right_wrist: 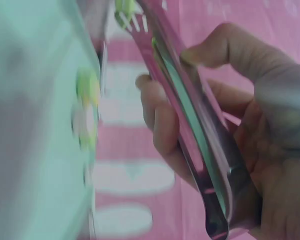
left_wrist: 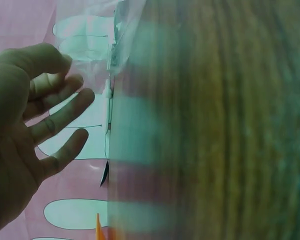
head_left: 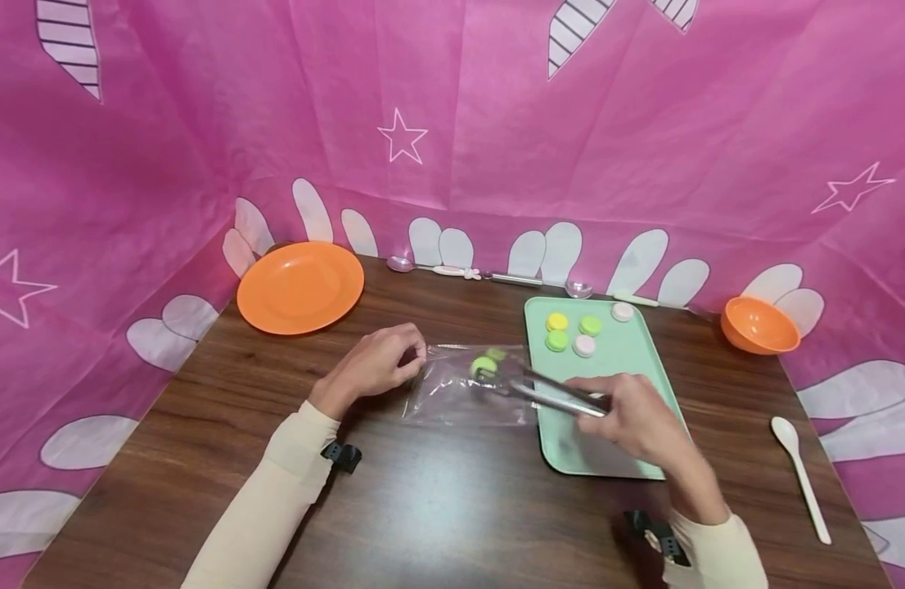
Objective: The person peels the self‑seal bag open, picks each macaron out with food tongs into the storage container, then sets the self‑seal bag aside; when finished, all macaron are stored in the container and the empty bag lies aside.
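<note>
At the table's middle lies a clear plastic bag (head_left: 441, 402). My left hand (head_left: 371, 368) pinches its left upper corner between thumb and forefinger, the other fingers spread in the left wrist view. My right hand (head_left: 635, 415) grips metal tongs (head_left: 563, 401) above the green tray (head_left: 607, 442). Their slotted tips reach left to the bag with a green macaron (right_wrist: 124, 7) between them. A blurred green shape (head_left: 495, 353) shows just behind that macaron; whether it is a second one, I cannot tell. On the tray sit yellow (head_left: 557, 322), green (head_left: 589, 325) and pink macarons (head_left: 584, 346).
An orange plate (head_left: 301, 290) stands at the back left, an orange bowl (head_left: 760, 325) at the back right. A white spoon (head_left: 802, 478) lies by the right edge. Along the pink backdrop lie a pink-handled spoon (head_left: 452, 271), a ladle (head_left: 578, 289) and a pale-green-handled utensil (head_left: 637, 299).
</note>
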`<state>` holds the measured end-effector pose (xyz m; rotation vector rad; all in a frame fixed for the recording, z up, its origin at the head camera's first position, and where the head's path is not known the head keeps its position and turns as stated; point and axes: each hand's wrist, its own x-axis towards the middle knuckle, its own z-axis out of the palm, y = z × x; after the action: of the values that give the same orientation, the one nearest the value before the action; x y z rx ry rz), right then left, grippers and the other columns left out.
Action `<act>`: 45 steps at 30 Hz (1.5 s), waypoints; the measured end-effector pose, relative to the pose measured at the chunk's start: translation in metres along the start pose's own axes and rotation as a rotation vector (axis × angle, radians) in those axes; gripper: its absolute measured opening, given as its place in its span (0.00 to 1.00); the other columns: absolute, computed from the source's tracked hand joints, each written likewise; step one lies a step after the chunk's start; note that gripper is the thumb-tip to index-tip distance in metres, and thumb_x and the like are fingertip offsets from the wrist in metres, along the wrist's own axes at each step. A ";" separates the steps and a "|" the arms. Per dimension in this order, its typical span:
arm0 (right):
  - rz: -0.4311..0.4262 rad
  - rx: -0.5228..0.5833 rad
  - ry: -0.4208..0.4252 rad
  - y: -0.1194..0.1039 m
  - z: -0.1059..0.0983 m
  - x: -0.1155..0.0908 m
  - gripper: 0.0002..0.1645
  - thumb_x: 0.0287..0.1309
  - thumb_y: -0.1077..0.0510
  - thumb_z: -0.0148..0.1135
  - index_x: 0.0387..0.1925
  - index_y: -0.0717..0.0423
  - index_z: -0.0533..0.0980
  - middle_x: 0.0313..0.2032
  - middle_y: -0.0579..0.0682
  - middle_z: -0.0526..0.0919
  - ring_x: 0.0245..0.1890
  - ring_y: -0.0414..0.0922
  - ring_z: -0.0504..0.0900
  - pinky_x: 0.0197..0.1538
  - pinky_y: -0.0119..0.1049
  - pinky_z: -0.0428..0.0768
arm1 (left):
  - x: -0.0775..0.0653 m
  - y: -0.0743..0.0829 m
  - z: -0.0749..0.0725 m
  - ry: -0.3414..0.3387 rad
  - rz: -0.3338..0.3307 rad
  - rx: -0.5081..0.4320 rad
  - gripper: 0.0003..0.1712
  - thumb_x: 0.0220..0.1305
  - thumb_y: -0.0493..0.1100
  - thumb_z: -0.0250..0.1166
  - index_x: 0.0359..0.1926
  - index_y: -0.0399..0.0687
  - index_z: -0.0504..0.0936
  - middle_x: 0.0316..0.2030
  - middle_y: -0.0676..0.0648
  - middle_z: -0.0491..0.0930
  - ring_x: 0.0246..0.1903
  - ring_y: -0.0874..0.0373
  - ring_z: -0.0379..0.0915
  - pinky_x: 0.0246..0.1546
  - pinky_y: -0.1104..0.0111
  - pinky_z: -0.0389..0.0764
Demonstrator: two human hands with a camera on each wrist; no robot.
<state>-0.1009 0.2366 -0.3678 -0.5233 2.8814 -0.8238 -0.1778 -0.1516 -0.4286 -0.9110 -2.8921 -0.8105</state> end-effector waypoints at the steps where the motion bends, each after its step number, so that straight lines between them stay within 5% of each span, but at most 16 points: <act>1: 0.041 -0.021 0.030 0.007 -0.008 -0.003 0.27 0.49 0.64 0.77 0.55 0.55 0.88 0.22 0.43 0.80 0.20 0.35 0.69 0.22 0.31 0.67 | 0.000 -0.001 0.000 0.012 -0.005 0.016 0.04 0.72 0.41 0.68 0.37 0.52 0.82 0.40 0.53 0.81 0.38 0.59 0.76 0.45 0.62 0.81; 5: 0.246 -0.127 0.159 0.040 -0.033 -0.017 0.30 0.54 0.58 0.78 0.59 0.61 0.85 0.27 0.59 0.86 0.26 0.50 0.76 0.27 0.37 0.68 | -0.001 -0.004 0.000 0.035 -0.015 0.048 0.04 0.71 0.41 0.68 0.37 0.52 0.82 0.39 0.52 0.81 0.37 0.58 0.77 0.44 0.61 0.82; 10: 0.444 -0.195 0.263 0.072 -0.042 -0.029 0.30 0.58 0.54 0.76 0.60 0.62 0.84 0.44 0.75 0.87 0.36 0.70 0.80 0.32 0.48 0.72 | -0.002 -0.004 -0.002 0.022 -0.022 0.039 0.04 0.71 0.41 0.68 0.37 0.51 0.82 0.39 0.52 0.81 0.38 0.58 0.77 0.46 0.59 0.82; 16: 0.555 -0.170 0.199 0.080 -0.038 -0.027 0.35 0.63 0.49 0.72 0.65 0.65 0.79 0.52 0.79 0.82 0.41 0.70 0.79 0.34 0.48 0.73 | -0.005 -0.003 -0.005 0.012 -0.051 0.039 0.04 0.71 0.42 0.69 0.37 0.52 0.82 0.39 0.52 0.81 0.38 0.57 0.76 0.46 0.60 0.82; 24: 0.724 -0.164 0.299 0.097 -0.040 -0.027 0.36 0.66 0.48 0.65 0.65 0.70 0.74 0.50 0.80 0.79 0.47 0.77 0.74 0.43 0.64 0.74 | -0.006 -0.004 -0.007 0.000 -0.105 0.026 0.04 0.71 0.42 0.70 0.37 0.52 0.82 0.40 0.51 0.81 0.39 0.56 0.76 0.47 0.59 0.81; 30: 0.788 -0.143 0.201 0.117 -0.038 -0.033 0.42 0.67 0.45 0.63 0.67 0.75 0.69 0.58 0.84 0.74 0.54 0.82 0.72 0.52 0.72 0.74 | -0.005 -0.004 -0.007 -0.008 -0.128 0.007 0.03 0.71 0.42 0.70 0.38 0.52 0.83 0.41 0.51 0.81 0.40 0.55 0.76 0.49 0.59 0.82; 40: 0.813 -0.131 0.080 0.122 -0.048 -0.043 0.49 0.70 0.39 0.60 0.69 0.79 0.65 0.60 0.84 0.72 0.53 0.79 0.73 0.52 0.69 0.78 | -0.003 -0.004 -0.010 -0.014 -0.156 -0.025 0.04 0.71 0.42 0.71 0.41 0.50 0.83 0.42 0.49 0.82 0.41 0.54 0.76 0.50 0.58 0.84; 45: 0.793 -0.139 0.091 0.123 -0.055 -0.048 0.45 0.72 0.39 0.56 0.66 0.79 0.68 0.54 0.83 0.75 0.51 0.80 0.74 0.48 0.68 0.78 | -0.002 -0.005 -0.008 0.004 -0.135 -0.007 0.03 0.71 0.42 0.70 0.40 0.51 0.84 0.41 0.50 0.82 0.41 0.55 0.77 0.49 0.59 0.83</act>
<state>-0.1032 0.3782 -0.3856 0.6382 2.8320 -0.5132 -0.1802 -0.1601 -0.4243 -0.7201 -2.9755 -0.8293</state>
